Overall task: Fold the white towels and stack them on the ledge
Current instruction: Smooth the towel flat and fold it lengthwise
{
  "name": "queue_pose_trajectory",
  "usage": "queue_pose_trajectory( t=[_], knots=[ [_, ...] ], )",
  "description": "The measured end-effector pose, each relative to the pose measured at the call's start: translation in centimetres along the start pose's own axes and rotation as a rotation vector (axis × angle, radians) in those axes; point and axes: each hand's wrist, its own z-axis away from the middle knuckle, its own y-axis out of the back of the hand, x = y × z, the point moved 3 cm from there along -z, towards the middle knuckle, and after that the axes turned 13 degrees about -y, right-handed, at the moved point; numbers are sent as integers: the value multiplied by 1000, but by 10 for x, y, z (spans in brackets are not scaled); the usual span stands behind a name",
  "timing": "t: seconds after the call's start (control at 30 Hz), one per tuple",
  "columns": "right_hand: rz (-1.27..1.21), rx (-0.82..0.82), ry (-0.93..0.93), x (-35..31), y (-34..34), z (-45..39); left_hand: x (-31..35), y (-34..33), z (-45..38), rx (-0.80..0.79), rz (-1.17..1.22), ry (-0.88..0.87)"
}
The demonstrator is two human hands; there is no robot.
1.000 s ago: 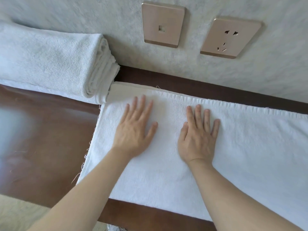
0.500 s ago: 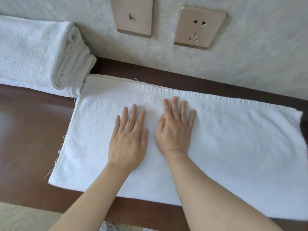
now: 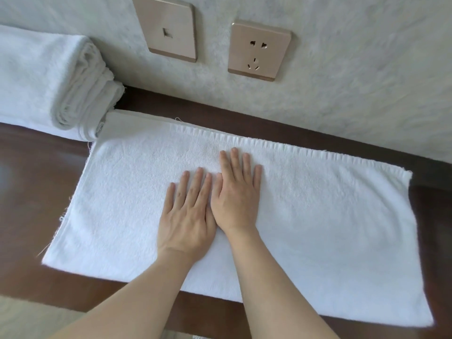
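**White towel pressed flat mid-fold**

White towel (image 3: 305, 228) lies spread on the dark wooden ledge (image 3: 36, 196), its long axis running left to right along the wall, hemmed edge farthest from the person. Left hand (image 3: 187, 216) and right hand (image 3: 236, 196) rest side by side at its middle, palms down, fingers straight, likely smoothing it for the next fold. A stack of folded towels (image 3: 46, 79) sits at the left, touching its far corner.
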Motion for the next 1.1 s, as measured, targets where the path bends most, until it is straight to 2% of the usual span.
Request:
queue_pose_trajectory(
  t=[0.1,0.23,0.4,0.47,0.53,0.63,0.7,0.77,0.93,1.1],
  knots=[
    [112,8,13,34,8,3,0,3,0,0,-1,-3],
    [185,53,-139,110,30,6,-1,5,0,-14,-13,-19],
    [184,28,-360,182,57,5,-3,2,1,-32,-41,-36],
    [173,25,-439,184,60,5,-3,2,1,-25,-49,-34],
    [140,51,-395,164,59,10,-3,2,1,-30,-65,-26],
    [121,59,-35,117,41,28,-3,3,0,-29,-65,-18],
    [161,8,94,111,30,31,-3,3,0,-30,-56,-18],
    [185,12,61,130,33,21,-2,3,0,-25,-58,-22],
    [180,119,-289,187,52,8,-4,2,-1,-39,-68,-22],
    [184,148,-298,182,51,7,4,2,3,-48,-47,-38]
  ],
)
